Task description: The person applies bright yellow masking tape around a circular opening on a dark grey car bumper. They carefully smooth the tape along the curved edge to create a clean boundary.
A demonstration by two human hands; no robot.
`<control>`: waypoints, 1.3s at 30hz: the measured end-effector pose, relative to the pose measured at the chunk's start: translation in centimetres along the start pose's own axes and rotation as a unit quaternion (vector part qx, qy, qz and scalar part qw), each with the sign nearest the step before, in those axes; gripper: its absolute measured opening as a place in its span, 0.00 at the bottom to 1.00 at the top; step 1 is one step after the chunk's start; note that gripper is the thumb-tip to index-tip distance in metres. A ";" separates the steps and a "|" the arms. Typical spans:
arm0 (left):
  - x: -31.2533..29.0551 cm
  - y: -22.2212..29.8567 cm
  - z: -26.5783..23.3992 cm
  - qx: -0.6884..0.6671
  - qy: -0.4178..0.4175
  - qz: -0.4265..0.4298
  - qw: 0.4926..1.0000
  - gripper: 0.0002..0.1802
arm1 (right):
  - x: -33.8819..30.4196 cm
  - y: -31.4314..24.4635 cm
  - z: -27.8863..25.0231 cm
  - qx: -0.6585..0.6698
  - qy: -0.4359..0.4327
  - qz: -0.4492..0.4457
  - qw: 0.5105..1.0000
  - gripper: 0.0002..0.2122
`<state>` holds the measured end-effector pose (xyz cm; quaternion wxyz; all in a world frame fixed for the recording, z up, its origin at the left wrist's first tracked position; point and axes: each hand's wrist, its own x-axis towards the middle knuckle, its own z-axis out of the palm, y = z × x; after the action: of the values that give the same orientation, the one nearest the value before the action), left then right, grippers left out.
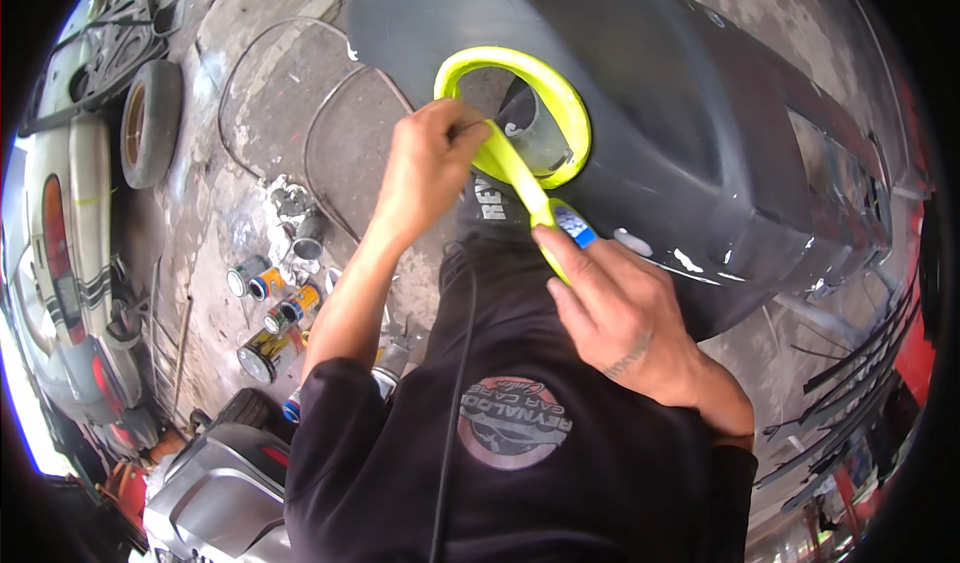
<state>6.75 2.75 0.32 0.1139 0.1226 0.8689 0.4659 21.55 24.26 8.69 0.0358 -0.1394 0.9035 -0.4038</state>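
Note:
A large dark grey car bumper (pixel 665 93) lies before me, with an oval opening near its left end. Bright yellow-green masking tape (pixel 572 113) lines the rim of that opening. My left hand (pixel 428 168) is closed in a pinch on the tape strip at the opening's lower left edge. From there the strip runs taut down to the right. My right hand (pixel 630 308) grips the tape roll (pixel 572 225), whose blue and white core side shows. The fingers under the roll are partly hidden.
Several paint cans (pixel 258 355) stand and lie on the stained concrete floor at left. A thin hose (pixel 312 123) loops across it. A wheel (pixel 152 123) and car parts are at far left; a silver bumper (pixel 225 498) sits lower left. Dark slatted trim (pixel 850 373) lies at right.

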 end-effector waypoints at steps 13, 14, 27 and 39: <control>1.9 -0.8 0.9 0.176 -0.059 0.046 0.981 0.11 | 2.5 0.4 0.3 -0.039 -0.001 0.069 0.997 0.16; 1.9 -0.8 0.9 0.179 -0.058 0.050 0.981 0.11 | 2.6 0.4 0.2 -0.036 0.000 0.069 0.997 0.16; 1.8 -1.2 1.1 0.182 -0.054 0.062 0.980 0.10 | 2.7 0.6 0.0 -0.024 -0.001 0.068 0.997 0.17; 1.6 -1.4 1.1 0.223 -0.069 0.058 0.971 0.10 | 2.9 0.6 0.0 -0.030 -0.011 0.059 0.998 0.16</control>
<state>5.49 3.40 -1.58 0.1159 0.2267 0.9324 0.2567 18.63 23.85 8.37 0.0652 -0.0912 0.9212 -0.3726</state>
